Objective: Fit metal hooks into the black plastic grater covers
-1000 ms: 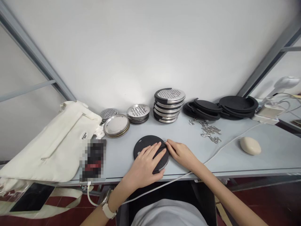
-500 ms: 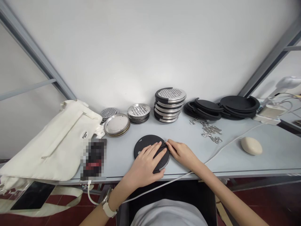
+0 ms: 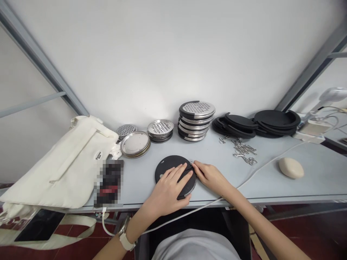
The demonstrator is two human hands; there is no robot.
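A round black case with a metal rim lies on the table near its front edge. My left hand rests over its top, fingers stretched out and slightly apart, the thumb by the near rim. At the case's right edge, my right hand pinches a small metal ring; the rest of that piece is hidden by the fingers. Behind the case stands a stack of black-edged grater discs. Several loose metal clasps are scattered to the right.
Left are stacked metal discs, grater plates, a pixelated dark object and a cream bag. Black round covers are piled at the back right. A white cable passes the beige oval object.
Both hands keep the same hold on the case and ring. The whole view has shifted very slightly; nothing else visibly differs.
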